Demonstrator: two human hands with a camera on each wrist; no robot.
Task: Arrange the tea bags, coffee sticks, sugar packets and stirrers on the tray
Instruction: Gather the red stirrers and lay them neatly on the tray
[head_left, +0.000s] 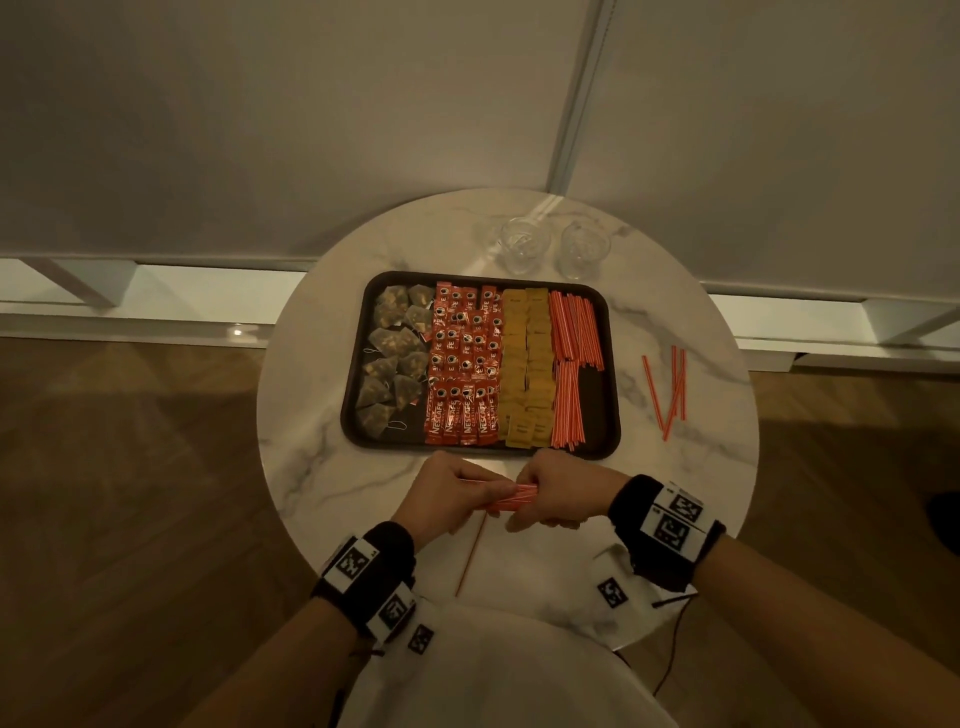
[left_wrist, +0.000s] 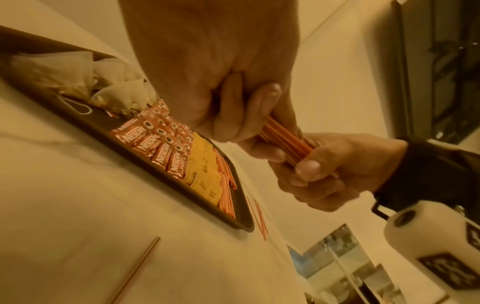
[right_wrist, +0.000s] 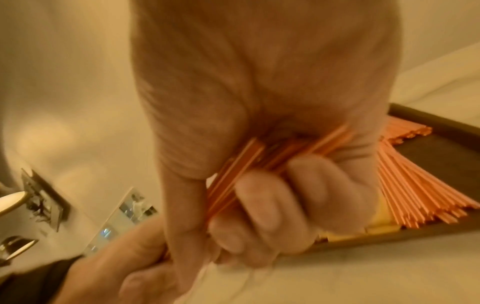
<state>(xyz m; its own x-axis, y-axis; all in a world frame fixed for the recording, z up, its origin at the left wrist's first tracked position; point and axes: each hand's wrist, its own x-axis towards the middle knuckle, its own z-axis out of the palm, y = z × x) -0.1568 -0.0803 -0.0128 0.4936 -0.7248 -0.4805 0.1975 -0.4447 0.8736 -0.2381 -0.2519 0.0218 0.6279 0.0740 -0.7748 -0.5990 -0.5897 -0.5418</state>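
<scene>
A dark tray (head_left: 358, 405) on the round marble table holds tea bags (head_left: 395, 353) at the left, red coffee sticks (head_left: 465, 364), yellow sugar packets (head_left: 527, 364) and orange stirrers (head_left: 574, 364) at the right. Just in front of the tray, my left hand (head_left: 452, 493) and right hand (head_left: 558, 493) both grip one bundle of orange stirrers (head_left: 511, 496), one hand at each end. The left wrist view shows the bundle (left_wrist: 285, 142) between both fists. In the right wrist view my fingers (right_wrist: 272, 197) curl round the stirrers (right_wrist: 239, 168).
Several loose stirrers (head_left: 670, 389) lie on the table right of the tray. One single stirrer (head_left: 470, 556) lies near the front edge below my hands. Two clear glasses (head_left: 522, 244) (head_left: 584, 249) stand behind the tray. The table (head_left: 306, 467) ends close to my body.
</scene>
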